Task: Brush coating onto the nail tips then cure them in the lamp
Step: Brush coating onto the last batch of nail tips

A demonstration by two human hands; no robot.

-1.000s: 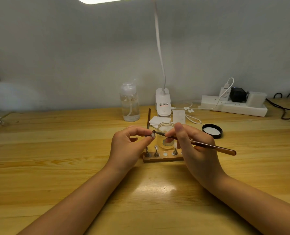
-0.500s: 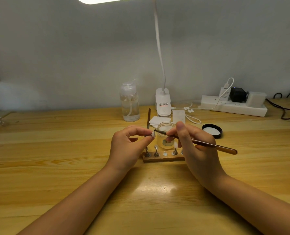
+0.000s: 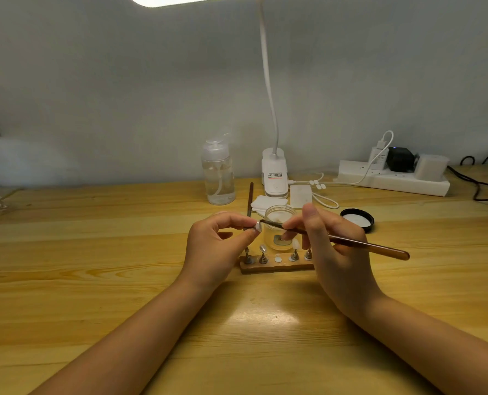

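Both hands have stayed raised over the wooden table, and little has changed since a second ago: the brush has slid slightly to the right, so its bristle end now meets the nail tip at its right edge, and the right index finger has straightened upward. The left hand pinches the nail tip between thumb and forefinger, holding it just above the left end of the wooden nail stand. The right hand grips the brush like a pen, handle angled down to the right, tip touching the nail tip. Behind the brush stands an open glass jar, its black lid lying to the right. A clear pump bottle and a white clip lamp stand farther back
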